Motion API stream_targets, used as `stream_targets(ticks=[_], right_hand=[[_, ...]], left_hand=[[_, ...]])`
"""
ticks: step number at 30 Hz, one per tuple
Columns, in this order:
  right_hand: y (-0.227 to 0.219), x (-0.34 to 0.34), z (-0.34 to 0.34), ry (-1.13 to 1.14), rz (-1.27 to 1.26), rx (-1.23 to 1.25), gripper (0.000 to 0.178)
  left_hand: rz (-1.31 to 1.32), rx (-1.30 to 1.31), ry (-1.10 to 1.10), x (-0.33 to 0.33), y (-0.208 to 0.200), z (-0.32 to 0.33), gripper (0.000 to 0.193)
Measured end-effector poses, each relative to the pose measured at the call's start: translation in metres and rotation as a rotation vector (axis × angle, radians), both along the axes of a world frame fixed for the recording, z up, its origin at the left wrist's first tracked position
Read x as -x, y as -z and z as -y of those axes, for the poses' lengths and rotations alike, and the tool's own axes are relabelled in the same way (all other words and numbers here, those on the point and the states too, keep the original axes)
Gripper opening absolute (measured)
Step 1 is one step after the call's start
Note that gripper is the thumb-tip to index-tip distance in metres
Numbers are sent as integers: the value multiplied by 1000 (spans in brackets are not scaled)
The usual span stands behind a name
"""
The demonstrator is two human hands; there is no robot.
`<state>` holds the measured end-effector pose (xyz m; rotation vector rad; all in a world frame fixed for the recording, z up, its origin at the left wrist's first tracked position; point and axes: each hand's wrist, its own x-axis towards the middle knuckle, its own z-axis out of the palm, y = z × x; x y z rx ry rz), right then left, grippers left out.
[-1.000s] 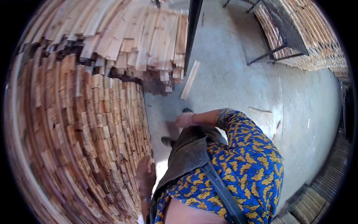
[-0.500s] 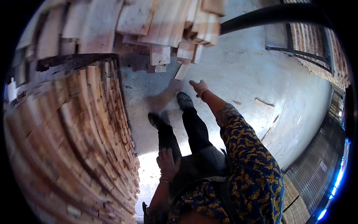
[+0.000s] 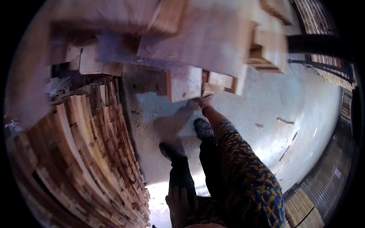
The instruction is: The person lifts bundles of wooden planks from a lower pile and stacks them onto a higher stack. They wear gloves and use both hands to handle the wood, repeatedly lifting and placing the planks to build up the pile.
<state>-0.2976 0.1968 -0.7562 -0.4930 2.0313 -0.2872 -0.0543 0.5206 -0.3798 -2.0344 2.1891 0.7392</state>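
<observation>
My right hand point(image 3: 206, 102), in a light glove, reaches forward to the low end of a narrow wooden board point(image 3: 207, 93) under the overhanging stack. The glove meets that end, but its fingers are partly hidden and blurred, so I cannot see whether they grip it. Just left of it, a thicker wooden block point(image 3: 185, 83) with a pale face juts out of the stack. My left hand point(image 3: 180, 201) lies on my left thigh, fingers stretched out, holding nothing.
Large blurred boards point(image 3: 197, 41) overhang the upper part of the view. A tall stack of planks point(image 3: 83, 148) rises on the left. Wood scraps point(image 3: 285, 121) lie on the concrete floor point(image 3: 262, 102) to the right. A dark bar point(image 3: 317, 45) crosses at upper right.
My head has come closer to the boards, which look larger. My right hand has gone from above the floor to the narrow board's end. My left hand stays on my thigh.
</observation>
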Motion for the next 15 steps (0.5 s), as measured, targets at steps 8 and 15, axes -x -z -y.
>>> stream_targets(ticks=[8,15], right_hand=[[-283,63,-135,267,900,-190,27],[-641,16,-221,-46,1101,-459,36]], left_hand=[[-479,-301,-255,15,-46,26,54],[-1213,-691,-914,50,-133,64,33]])
